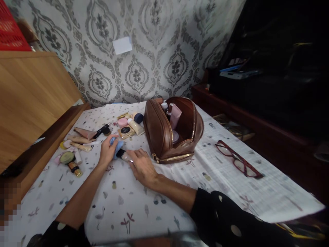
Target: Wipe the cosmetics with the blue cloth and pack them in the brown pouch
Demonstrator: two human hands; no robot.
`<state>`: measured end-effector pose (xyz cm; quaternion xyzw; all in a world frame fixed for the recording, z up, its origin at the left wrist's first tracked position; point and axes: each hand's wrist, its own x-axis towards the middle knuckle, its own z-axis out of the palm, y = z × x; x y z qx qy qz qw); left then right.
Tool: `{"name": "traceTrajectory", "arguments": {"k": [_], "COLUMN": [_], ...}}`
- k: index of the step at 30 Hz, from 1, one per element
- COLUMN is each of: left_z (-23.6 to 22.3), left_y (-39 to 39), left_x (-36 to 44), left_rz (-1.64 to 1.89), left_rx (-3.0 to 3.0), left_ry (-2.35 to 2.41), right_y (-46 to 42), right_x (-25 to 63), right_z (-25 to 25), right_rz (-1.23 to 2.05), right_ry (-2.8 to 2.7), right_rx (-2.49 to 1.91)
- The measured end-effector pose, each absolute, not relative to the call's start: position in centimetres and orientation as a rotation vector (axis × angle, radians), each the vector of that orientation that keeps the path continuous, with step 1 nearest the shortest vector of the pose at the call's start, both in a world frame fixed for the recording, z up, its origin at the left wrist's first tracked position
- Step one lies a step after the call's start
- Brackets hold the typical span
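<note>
My left hand [109, 149] is closed on a crumpled light-blue cloth [118, 143], which touches the dark cap of a cosmetic bottle [126, 156]. Wrapped around that bottle's paler body is my right hand [142, 166], holding it low over the patterned tablecloth [113, 209]. Just right of my hands stands a brown makeup bag [159, 137], unzipped. Inside it are a pink tube [175, 116], a white-capped bottle [164, 107] and a round compact [175, 137].
Behind my hands lie a gold compact [125, 132], a cream tube [135, 127] and other cosmetics. More makeup, including a green round item [67, 157], lies at left. Red-framed glasses [239, 159] rest at right. A wooden panel [33, 99] borders the left side.
</note>
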<state>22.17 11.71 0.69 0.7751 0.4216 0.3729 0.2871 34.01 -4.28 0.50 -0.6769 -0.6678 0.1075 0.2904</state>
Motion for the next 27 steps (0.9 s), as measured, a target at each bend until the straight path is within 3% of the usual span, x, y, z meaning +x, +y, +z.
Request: {"name": "traceTrajectory", "arguments": {"k": [14,27], "left_z": [1.6,4.1], "left_y": [16.4,11.1], "left_x": [26.3,19.3], "left_rz": [0.513,0.151], "left_rx": [2.652,2.844], "left_ry": [1.204,1.663], "right_y": [-3.9,-4.0], "right_x": [34.4,34.4], "right_z": [0.2,0.3], "right_rz": [0.185,0.202], "right_ry": [-1.829,-1.769], "right_rx": [-1.839,-1.867]}}
